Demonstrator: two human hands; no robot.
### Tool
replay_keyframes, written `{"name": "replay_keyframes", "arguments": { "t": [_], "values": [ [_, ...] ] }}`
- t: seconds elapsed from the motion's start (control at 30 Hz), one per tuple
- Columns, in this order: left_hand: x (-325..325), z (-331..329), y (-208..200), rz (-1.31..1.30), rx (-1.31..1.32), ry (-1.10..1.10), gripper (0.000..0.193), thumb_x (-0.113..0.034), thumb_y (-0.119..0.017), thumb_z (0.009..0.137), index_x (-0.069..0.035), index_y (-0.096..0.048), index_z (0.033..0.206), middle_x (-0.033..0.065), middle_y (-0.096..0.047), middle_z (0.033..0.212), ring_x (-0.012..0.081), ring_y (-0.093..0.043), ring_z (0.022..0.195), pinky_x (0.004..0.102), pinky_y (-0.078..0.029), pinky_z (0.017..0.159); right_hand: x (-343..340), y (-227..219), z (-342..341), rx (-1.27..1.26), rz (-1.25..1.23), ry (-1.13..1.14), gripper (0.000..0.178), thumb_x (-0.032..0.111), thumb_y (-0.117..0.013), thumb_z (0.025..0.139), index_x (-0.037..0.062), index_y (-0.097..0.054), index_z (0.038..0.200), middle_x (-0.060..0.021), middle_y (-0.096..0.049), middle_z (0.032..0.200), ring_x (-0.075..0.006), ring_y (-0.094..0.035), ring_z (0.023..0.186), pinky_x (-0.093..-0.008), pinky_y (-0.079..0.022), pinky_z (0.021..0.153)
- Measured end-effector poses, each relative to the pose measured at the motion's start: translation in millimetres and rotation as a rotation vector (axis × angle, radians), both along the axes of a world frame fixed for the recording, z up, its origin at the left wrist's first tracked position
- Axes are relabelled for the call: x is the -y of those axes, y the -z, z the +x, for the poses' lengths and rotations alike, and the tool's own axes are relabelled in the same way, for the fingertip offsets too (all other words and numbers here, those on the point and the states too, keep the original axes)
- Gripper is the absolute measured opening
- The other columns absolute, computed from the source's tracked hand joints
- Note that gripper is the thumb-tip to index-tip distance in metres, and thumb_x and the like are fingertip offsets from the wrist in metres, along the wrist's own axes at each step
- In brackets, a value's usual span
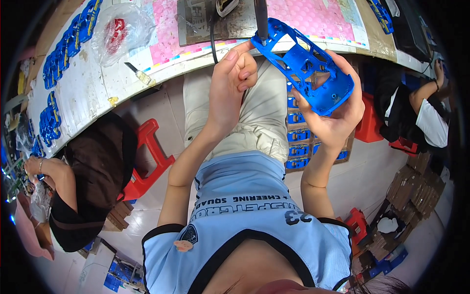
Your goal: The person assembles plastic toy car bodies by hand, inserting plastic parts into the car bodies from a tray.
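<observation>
A blue plastic toy car body shell [306, 66] is held tilted over the table's near edge, its hollow side showing. My right hand [338, 110] is closed round its near end, thumb on one side and fingers on the other. At the far left corner, my left hand [232, 81] steadies the shell with its index fingertip. Its other fingers are curled, and whether they hold anything small is hidden. A dark upright rod-shaped tool [262, 22] comes down onto the shell's far left corner, beside that fingertip.
A worn metal plate [196, 22] with a black cable [213, 39] lies on the table. To the left are a plastic bag [139, 36] with red parts, a small blade [139, 73] and rows of blue parts [63, 56]. Trays of blue parts [297, 134] stand below. People work on both sides near red stools [147, 161].
</observation>
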State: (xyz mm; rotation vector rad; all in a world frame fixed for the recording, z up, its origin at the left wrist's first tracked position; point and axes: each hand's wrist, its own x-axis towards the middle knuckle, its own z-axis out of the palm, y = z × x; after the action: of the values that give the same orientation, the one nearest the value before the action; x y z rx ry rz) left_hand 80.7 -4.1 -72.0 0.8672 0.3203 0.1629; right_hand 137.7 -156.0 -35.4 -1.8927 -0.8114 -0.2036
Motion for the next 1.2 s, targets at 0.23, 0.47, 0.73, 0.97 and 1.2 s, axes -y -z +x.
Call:
{"name": "replay_keyframes", "arguments": {
  "t": [0.23,0.47,0.73,0.97,1.2],
  "values": [
    [-0.6,1.3,-1.0,0.005,0.008,0.006,0.058,-0.037,-0.030,0.087,0.010,-0.034,0.122,-0.0028,-0.028,0.062,0.0058,-0.024,0.054,0.0184,-0.019,0.051,-0.5,3.7,0.1,0.015,0.046,0.059,0.060,0.014,-0.078,0.056,-0.0007,-0.052,0.108,-0.0118,-0.061,0.097,-0.0181,-0.062,0.082,-0.0251,-0.050,0.069],
    [-1.5,-2.9,-0.7,0.011,-0.017,0.008,0.057,-0.037,-0.030,0.087,0.009,-0.036,0.120,-0.0030,-0.028,0.062,0.0058,-0.023,0.054,0.0186,-0.019,0.051,2.2,2.4,-1.0,-0.005,0.014,-0.016,0.063,-0.002,-0.075,0.056,-0.0050,-0.046,0.112,-0.0123,-0.055,0.106,-0.0061,-0.050,0.067,-0.0175,-0.044,0.061],
    [-1.6,-4.0,-1.1,-0.008,-0.024,0.018,0.057,-0.037,-0.030,0.087,0.010,-0.036,0.120,-0.0030,-0.028,0.063,0.0058,-0.023,0.055,0.0187,-0.019,0.051,2.2,1.9,-1.0,0.007,0.019,-0.027,0.064,-0.002,-0.075,0.055,-0.0051,-0.045,0.113,-0.0128,-0.055,0.106,-0.0062,-0.050,0.067,-0.0178,-0.044,0.061],
    [-1.9,0.0,-2.4,0.036,-0.040,0.028,0.058,-0.037,-0.023,0.088,0.010,-0.037,0.120,-0.0022,-0.028,0.063,0.0078,-0.025,0.055,0.0199,-0.021,0.053,1.6,6.5,1.3,0.018,0.049,0.025,0.061,0.005,-0.076,0.057,-0.0033,-0.048,0.110,-0.0126,-0.058,0.100,-0.0116,-0.056,0.073,-0.0217,-0.047,0.065],
    [-3.2,-7.3,-0.2,-0.023,-0.029,0.007,0.052,-0.035,-0.030,0.087,0.007,-0.039,0.116,-0.0027,-0.028,0.062,0.0060,-0.023,0.054,0.0189,-0.019,0.051,-0.2,5.9,-1.0,0.000,0.078,0.041,0.060,0.014,-0.078,0.056,-0.0016,-0.051,0.108,-0.0114,-0.061,0.092,-0.0170,-0.062,0.080,-0.0251,-0.050,0.069]
  ]
}}
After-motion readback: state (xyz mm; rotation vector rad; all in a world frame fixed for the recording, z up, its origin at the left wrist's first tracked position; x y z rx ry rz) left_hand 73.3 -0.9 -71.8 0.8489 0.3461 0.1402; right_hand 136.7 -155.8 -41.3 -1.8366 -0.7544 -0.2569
